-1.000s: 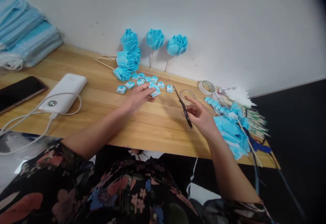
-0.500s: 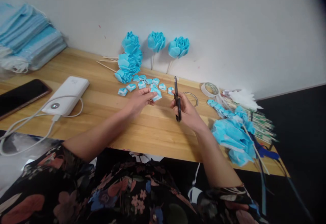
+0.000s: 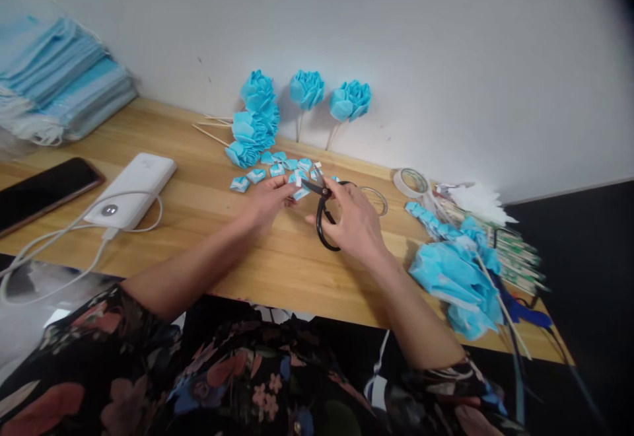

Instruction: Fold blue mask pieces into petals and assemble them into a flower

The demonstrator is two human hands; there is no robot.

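Note:
Between its fingertips my left hand (image 3: 271,201) pinches a small blue folded piece (image 3: 300,191). My right hand (image 3: 357,221) is on black-handled scissors (image 3: 325,193), whose parted blades point left at that piece. A small white bit shows by the upper blade, near my right fingertips. Behind the hands lie several small blue folded pieces (image 3: 240,183) in loose rows. Blue paper flowers on sticks (image 3: 255,125) are bunched behind them, and two single flowers (image 3: 351,100) lean on the wall.
A phone (image 3: 47,188), a white power bank (image 3: 131,188) with a cable and stacked blue masks (image 3: 64,79) are at the left. To the right are a tape roll (image 3: 411,183), a thin ring (image 3: 380,210), crumpled blue material (image 3: 456,281) and green-white packets (image 3: 518,261).
My right hand has turned and moved left, bringing the scissors from upright to pointing at the blue piece, blades now apart. The whole view has shifted slightly.

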